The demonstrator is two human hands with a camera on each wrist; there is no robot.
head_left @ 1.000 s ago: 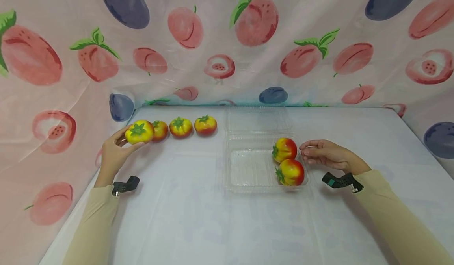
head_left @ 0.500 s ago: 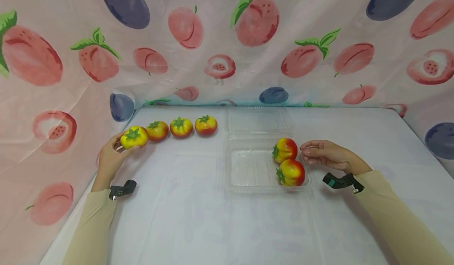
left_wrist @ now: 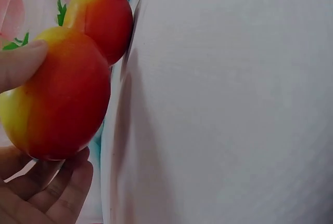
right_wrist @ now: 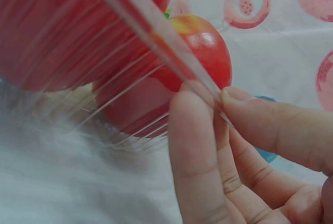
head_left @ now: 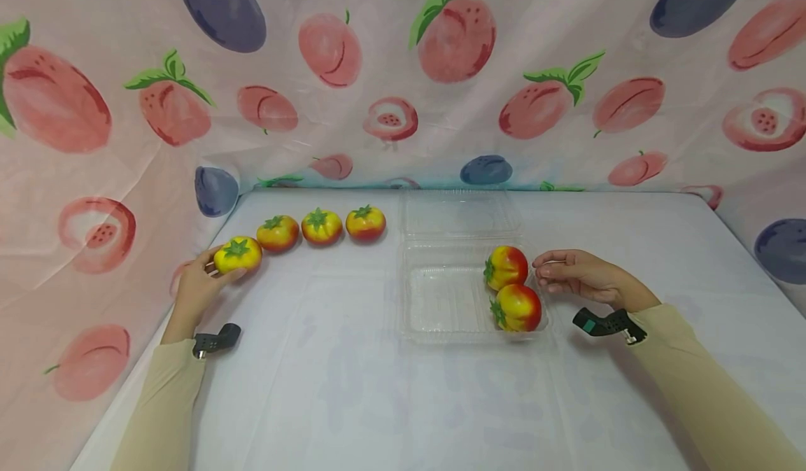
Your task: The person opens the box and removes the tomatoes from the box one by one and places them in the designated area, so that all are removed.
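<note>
Six red-and-yellow fruits are being shown around one box [head_left: 443, 299]. The clear box is sitting on the white table [head_left: 302, 387], and its one lid [head_left: 461, 213] is lying open behind it.

Two fruits are being contained in the box: a rear fruit [head_left: 506, 266] and a front fruit [head_left: 516, 308]. Both are lying on their sides along the right wall of the box, just beside each other, their green tops facing left.

Three fruits are standing in a row left of the box, green tops up: the inner fruit [head_left: 366, 223] nearest the box, then the middle fruit [head_left: 322, 227], then the outer fruit [head_left: 278, 234].

One held fruit [head_left: 237, 256] is being gripped by the left hand [head_left: 200, 289], well to the left of the box and just beside the outer fruit. It is being clamped between thumb [left_wrist: 21, 67] and curled fingers [left_wrist: 67, 193]; whether the table is being touched by it cannot be told.

The right rim of the box is being pinched between the fingers of the right hand [head_left: 576, 275].

Two black mounts [head_left: 217, 340] are being worn, one at each wrist. Behind the box, a fruit-printed cloth [head_left: 390, 51] is being hung.
</note>
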